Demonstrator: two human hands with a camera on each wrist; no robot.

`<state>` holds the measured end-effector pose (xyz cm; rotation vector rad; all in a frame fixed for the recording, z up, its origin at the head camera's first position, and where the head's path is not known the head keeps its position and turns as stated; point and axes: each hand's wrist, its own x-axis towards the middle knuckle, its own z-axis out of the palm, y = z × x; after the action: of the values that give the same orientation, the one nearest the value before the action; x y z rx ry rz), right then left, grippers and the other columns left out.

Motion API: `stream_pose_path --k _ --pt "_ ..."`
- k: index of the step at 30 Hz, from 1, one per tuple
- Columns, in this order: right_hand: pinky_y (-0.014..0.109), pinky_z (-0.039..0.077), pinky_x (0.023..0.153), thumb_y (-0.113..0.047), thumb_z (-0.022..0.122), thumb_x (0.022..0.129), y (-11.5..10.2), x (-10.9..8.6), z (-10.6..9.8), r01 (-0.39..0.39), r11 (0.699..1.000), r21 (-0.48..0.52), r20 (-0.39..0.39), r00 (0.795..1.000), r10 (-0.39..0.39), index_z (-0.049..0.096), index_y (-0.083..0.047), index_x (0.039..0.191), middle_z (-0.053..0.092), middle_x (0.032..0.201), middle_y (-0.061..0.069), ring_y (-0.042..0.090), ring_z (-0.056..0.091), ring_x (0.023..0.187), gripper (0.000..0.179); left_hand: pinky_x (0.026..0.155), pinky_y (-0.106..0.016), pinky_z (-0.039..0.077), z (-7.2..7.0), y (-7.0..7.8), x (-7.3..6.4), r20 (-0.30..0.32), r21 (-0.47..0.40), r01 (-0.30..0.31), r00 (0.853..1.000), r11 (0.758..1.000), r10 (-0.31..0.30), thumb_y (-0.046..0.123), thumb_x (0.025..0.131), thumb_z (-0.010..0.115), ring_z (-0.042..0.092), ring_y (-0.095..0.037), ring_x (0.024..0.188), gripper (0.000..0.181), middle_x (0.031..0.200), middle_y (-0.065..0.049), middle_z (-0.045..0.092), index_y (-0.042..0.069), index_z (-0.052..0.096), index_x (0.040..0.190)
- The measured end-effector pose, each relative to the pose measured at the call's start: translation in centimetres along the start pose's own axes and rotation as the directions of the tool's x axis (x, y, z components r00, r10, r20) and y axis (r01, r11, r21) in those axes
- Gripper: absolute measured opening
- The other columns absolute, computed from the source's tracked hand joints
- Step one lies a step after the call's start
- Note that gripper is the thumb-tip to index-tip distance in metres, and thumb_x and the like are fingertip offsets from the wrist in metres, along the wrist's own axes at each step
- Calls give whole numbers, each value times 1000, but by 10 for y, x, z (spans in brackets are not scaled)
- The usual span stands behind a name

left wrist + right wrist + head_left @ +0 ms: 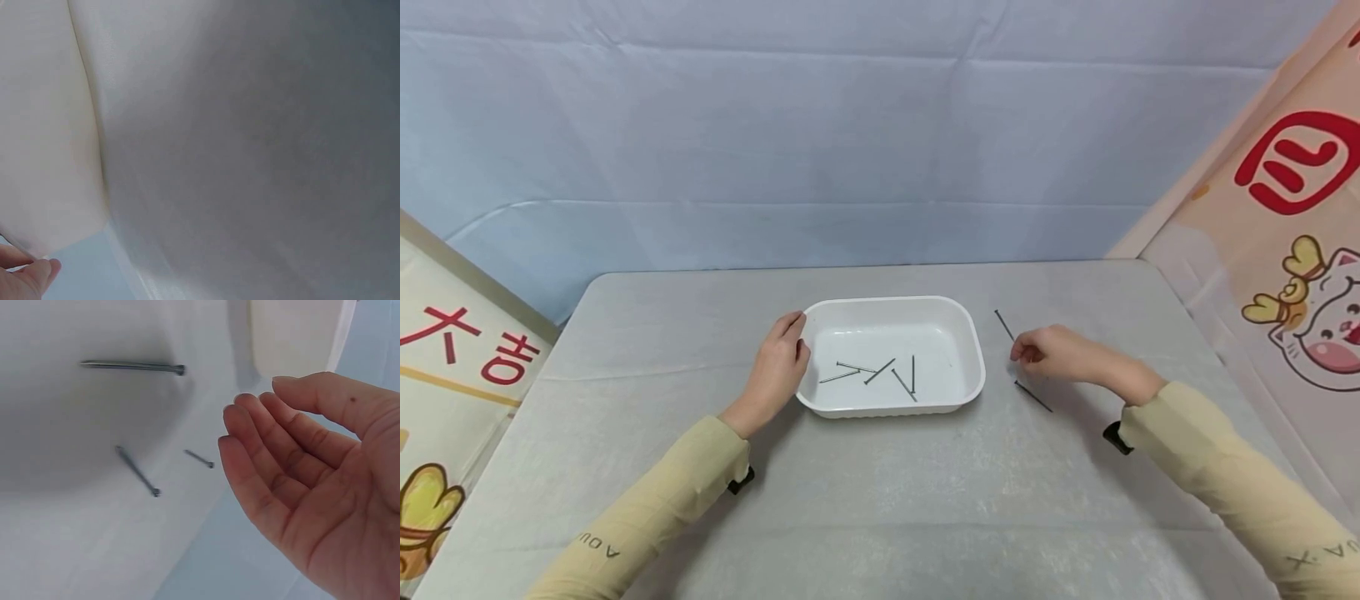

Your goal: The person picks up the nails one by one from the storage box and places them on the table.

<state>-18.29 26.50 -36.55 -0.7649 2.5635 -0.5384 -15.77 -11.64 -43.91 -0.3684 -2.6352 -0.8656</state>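
A white tray [895,411] stands in the middle of the table with several nails [880,372] lying loose on its floor. My left hand [778,367] holds the tray's left rim; the left wrist view has its thumb and fingers [28,280] pinching the edge beside the pale outer wall [50,137]. To the right of the tray, my right hand [1063,354] hovers low over the table. In the right wrist view that hand [312,469] has loosely bent fingers and nothing in them. Three nails, one of them a long nail [132,366], lie apart on the table near it.
The grey-covered table [887,500] reaches back to a pale blue cloth wall [880,150]. Printed panels flank it, a left panel [445,400] and a right panel [1210,250]. One nail [1033,396] lies just in front of the right hand, another nail [1003,323] behind it.
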Motion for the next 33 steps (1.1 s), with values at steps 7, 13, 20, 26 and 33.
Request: stream_pose_path --k 7,13,20,26,33 --pt "26 47 60 1 55 81 -15 8 -10 15 999 -38 9 1000 -15 62 3 92 61 77 1 12 55 70 13 89 -40 46 0 0 -1 -1 7 -6 1000 1000 6 -6 85 49 49 -34 114 39 124 -24 49 -14 49 122" --pt "28 47 63 1 56 80 -28 15 -15 38 997 -69 3 999 -38 62 0 91 61 76 -1 12 55 72 13 88 -40 47 0 0 -1 5 3 -6 1000 1000 6 -5 86 48 49 -34 114 39 125 -24 48 -14 48 123" --pt "28 47 64 0 57 81 -36 22 -15 89 991 -96 -16 996 -91 63 0 93 60 78 -1 12 54 72 13 88 -39 47 1 0 -1 -4 0 -16 1000 1000 16 -6 85 48 49 -34 114 38 125 -24 48 -14 48 123" --pt "28 46 64 1 55 82 -43 27 -13 128 982 -136 -26 991 -133 64 -1 94 61 80 2 12 53 73 15 88 -40 47 1 0 -1 -4 -2 -17 1000 1000 17 -5 86 47 49 -34 114 38 124 -25 48 -15 48 123" --pt "28 48 68 5 55 82 -53 36 -13 201 965 -171 -55 976 -213 65 -1 93 63 87 7 13 55 76 16 87 -39 47 0 1 -1 -4 -6 -15 1000 1000 15 -6 86 48 49 -34 114 38 125 -25 48 -15 48 123"
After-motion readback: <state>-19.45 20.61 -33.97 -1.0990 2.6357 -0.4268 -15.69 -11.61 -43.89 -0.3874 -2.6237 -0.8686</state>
